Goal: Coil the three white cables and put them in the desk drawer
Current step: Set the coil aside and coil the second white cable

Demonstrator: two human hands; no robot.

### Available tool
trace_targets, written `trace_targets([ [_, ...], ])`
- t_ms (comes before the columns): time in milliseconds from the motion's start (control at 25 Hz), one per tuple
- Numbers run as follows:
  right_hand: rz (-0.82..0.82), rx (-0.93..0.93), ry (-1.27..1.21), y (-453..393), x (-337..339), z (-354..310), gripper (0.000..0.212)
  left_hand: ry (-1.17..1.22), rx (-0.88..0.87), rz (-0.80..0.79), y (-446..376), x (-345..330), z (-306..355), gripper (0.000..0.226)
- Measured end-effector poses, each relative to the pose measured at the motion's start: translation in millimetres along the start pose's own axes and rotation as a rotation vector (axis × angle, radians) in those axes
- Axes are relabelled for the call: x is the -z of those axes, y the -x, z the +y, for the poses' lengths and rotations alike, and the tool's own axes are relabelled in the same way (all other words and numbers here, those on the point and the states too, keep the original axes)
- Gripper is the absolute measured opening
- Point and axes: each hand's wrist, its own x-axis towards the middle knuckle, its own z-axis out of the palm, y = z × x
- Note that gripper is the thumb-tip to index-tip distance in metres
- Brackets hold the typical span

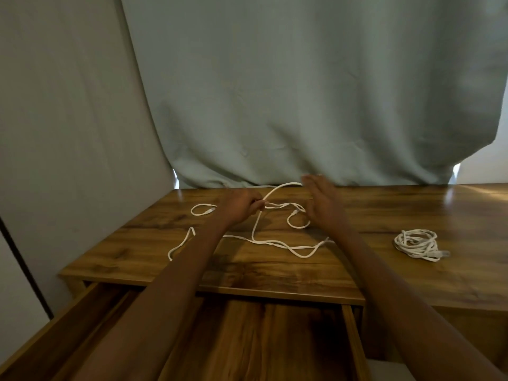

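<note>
A loose white cable sprawls in loops across the middle of the wooden desk. My left hand is closed around a strand of it near the back of the desk. One strand arcs up from that hand toward my right hand, which is flat with its fingers apart, just right of the loops; whether its fingertips touch the strand I cannot tell. A coiled white cable lies on the desk to the right. The desk drawer is pulled out below my arms; what shows of its floor is bare.
A pale green curtain hangs directly behind the desk's back edge. A grey wall stands to the left.
</note>
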Motion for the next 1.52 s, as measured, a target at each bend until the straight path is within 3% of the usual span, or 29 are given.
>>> trace_targets([
  [120,-0.062,0.165,-0.013,-13,-1,-28,0.05,0.189,-0.025,-0.079,1,2,11,0.031],
  [240,0.024,0.288,0.004,-24,-1,-36,0.029,0.277,0.002,-0.064,5,5,21,0.035],
  [320,0.03,0.33,0.024,-28,-1,-33,0.026,0.385,0.047,-0.033,9,6,20,0.036],
  [560,0.126,0.046,-0.073,-27,14,-22,0.02,0.584,0.076,0.03,24,17,15,0.032],
  [640,0.123,-0.053,-0.109,-32,16,-26,0.021,0.81,0.125,0.011,24,20,24,0.032],
  [880,0.146,-0.25,-0.091,-56,16,-26,0.026,1.578,0.19,-0.279,23,28,40,0.048],
  [1080,-0.001,-0.206,-0.072,-61,7,-24,0.026,1.915,0.216,-0.271,29,27,60,0.04],
  [1280,-0.085,-0.076,-0.133,-53,-3,-30,0.032,2.118,0.086,-0.358,35,28,90,0.037],
  [1400,-0.168,-0.043,-0.183,-52,1,-41,0.028,2.192,0.025,-0.249,35,23,111,0.04],
  [1520,-0.2,0.022,-0.176,-48,2,-42,0.039,2.251,0.11,0.144,25,30,110,0.046],
])
